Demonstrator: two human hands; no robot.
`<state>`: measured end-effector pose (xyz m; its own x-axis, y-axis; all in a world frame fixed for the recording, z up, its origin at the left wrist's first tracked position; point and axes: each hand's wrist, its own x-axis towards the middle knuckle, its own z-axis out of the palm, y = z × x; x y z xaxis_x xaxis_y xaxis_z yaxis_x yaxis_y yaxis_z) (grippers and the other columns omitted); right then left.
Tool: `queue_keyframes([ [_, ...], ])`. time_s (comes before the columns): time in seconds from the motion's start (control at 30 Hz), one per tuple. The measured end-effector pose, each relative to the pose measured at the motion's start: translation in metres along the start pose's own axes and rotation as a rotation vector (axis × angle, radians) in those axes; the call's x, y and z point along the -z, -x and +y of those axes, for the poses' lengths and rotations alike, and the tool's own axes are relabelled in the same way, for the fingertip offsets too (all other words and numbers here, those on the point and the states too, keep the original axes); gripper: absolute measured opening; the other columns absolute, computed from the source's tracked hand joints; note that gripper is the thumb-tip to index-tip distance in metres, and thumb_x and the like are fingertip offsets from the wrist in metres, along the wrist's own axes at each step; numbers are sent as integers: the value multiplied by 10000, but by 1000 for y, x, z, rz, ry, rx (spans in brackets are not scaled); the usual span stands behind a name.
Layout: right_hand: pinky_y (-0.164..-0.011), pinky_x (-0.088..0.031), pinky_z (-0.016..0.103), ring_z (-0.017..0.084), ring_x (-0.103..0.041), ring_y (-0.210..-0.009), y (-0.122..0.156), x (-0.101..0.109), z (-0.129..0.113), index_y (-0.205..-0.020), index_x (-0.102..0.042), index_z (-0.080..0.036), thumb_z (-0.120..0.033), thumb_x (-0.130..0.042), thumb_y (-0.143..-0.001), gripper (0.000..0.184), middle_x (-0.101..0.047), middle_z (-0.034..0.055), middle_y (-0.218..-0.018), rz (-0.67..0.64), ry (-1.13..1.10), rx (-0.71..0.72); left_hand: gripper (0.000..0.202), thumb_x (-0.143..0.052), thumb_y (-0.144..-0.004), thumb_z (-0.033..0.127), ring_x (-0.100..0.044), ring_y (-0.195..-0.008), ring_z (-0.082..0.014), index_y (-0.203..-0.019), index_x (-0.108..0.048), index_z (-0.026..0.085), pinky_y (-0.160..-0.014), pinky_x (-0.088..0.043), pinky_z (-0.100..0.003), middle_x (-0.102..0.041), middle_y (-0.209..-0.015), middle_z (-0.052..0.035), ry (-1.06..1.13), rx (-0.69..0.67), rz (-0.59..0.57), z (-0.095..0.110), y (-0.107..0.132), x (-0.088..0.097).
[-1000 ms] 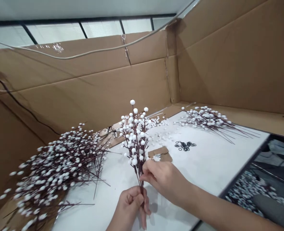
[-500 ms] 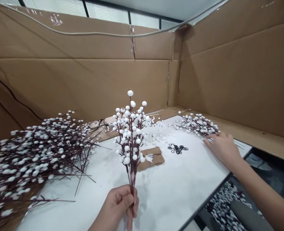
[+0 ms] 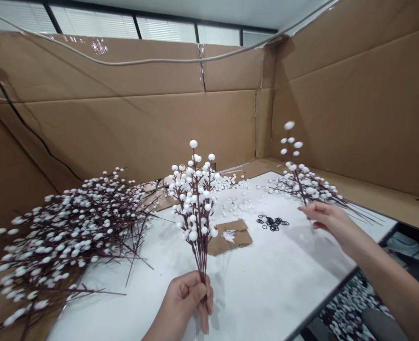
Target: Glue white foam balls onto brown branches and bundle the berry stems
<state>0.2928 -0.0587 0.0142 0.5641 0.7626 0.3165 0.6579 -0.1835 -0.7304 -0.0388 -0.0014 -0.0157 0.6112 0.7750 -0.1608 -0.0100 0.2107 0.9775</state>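
Upright in my left hand (image 3: 191,300) is a bunch of artificial berry stems (image 3: 196,203), white berries on dark brown stalks, gripped near the lower ends. My right hand (image 3: 332,225) pinches a single berry stem (image 3: 296,173) and holds it nearly upright above the table's right side. Just behind that stem lies a small pile of berry stems (image 3: 319,189), partly covered by it. A much larger pile of berry stems (image 3: 99,218) spreads across the left side, its stalks pointing several ways.
Black rubber rings (image 3: 273,223) lie on the white table (image 3: 259,289). Near them is a torn cardboard piece (image 3: 243,234) with small white bits on it. Loose white berries (image 3: 234,203) are scattered farther back. Cardboard walls (image 3: 141,128) stand behind and at the right.
My right hand has lifted one berry stem from the small right pile and tilted it upright. The left hand still holds its bunch. The view has shifted slightly.
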Motion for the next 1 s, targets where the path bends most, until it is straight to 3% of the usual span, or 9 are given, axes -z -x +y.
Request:
queue_keyframes([
  [0.07,-523,-467,263,166,-579,-604,17,-18,-23,-569,-494,-199,-535,-538,-708,366,-636,52,-672,-230,-294,-5,407,-646,-636,502,-497,-322,-72,-554,-501,130,-404,-291,-187,-566,-500,8,18,-16,56,2,1,-2],
  [0.13,-516,-456,271,150,-553,-537,35,-38,-49,-596,-553,-184,-560,-565,-674,383,-627,46,-636,-428,-433,14,398,-649,-637,490,-494,-328,-67,-546,-504,130,-422,-324,-192,-562,-496,12,30,-25,100,4,3,-4],
  [0.23,-556,-440,269,171,-575,-618,57,-63,-84,-602,-596,-172,-503,-527,-733,362,-639,52,-649,-650,-488,130,403,-648,-626,503,-505,-341,-82,-553,-512,130,-405,-337,-199,-571,-504,-1,33,-27,112,4,3,-6],
  [0.33,-579,-423,260,165,-579,-633,68,-83,-109,-618,-606,-165,-404,-522,-763,291,-646,36,-660,-748,-436,200,419,-642,-622,520,-526,-359,-101,-553,-518,125,-398,-358,-207,-568,-500,-8,29,-41,92,1,2,-6],
  [0.53,-515,-377,237,145,-558,-577,70,-105,-127,-615,-582,-166,-293,-524,-767,207,-647,15,-624,-653,-343,304,445,-627,-624,552,-524,-350,-103,-566,-513,125,-384,-353,-206,-565,-496,-8,47,-79,50,-2,2,-3],
  [0.83,-546,-374,234,155,-587,-630,65,-100,-131,-636,-572,-179,-200,-502,-778,160,-663,18,-682,-590,-215,441,419,-622,-654,518,-458,-288,-65,-566,-519,122,-346,-282,-198,-562,-506,-1,52,-60,-7,2,3,-2],
  [1.0,-526,-355,221,147,-580,-608,69,-98,-135,-636,-548,-199,-160,-507,-765,141,-634,-8,-634,-519,-114,506,423,-640,-628,530,-436,-273,-53,-591,-529,124,-400,-371,-212,-543,-481,30,65,-94,14,2,3,-3],
])
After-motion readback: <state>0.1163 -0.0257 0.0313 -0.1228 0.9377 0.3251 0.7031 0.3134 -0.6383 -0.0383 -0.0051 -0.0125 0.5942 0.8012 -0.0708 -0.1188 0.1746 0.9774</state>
